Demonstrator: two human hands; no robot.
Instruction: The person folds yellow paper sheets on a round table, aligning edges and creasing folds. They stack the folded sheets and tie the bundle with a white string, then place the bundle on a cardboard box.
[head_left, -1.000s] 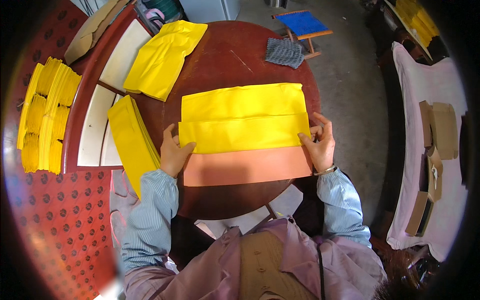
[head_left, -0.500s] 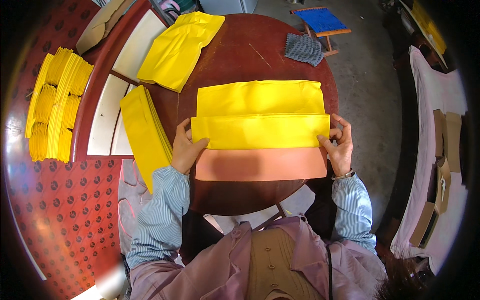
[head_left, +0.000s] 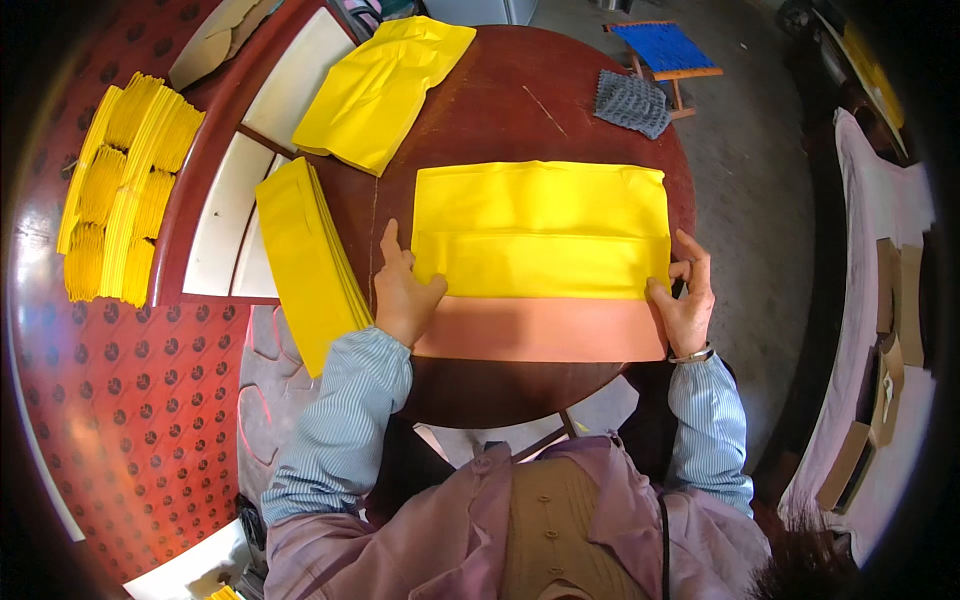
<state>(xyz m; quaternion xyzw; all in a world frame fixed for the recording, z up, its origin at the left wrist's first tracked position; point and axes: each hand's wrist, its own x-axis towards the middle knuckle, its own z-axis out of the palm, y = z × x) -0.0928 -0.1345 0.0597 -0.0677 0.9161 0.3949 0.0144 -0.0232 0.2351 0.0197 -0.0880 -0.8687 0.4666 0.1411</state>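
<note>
A yellow sheet (head_left: pixel 540 200) with a crosswise crease lies on the round dark-red table (head_left: pixel 480 120) before me. Along its near edge shows a salmon-coloured flat board (head_left: pixel 560 330), partly covered by the yellow. At the left edge, my left hand (head_left: pixel 405 300) has its thumb on the sheet's lower corner, while its index finger stretches away, apart from the thumb. My right hand (head_left: pixel 686 305) pinches the right edge, thumb on top and the other fingers curled at the side. Whether fingers reach under the sheet is hidden.
Left of the sheet lies a folded yellow stack (head_left: pixel 305 260), and beyond it another yellow piece (head_left: pixel 385 95). Bundled yellow stacks (head_left: pixel 125 190) sit at far left. A grey knitted cloth (head_left: pixel 633 103) rests on the table's far right edge, near a blue folding stool (head_left: pixel 665 50).
The yellow fold's raised edge now lies flatter, leaving a crease. My left hand's index finger has straightened away from the sheet's edge. The whole view has shifted slightly.
</note>
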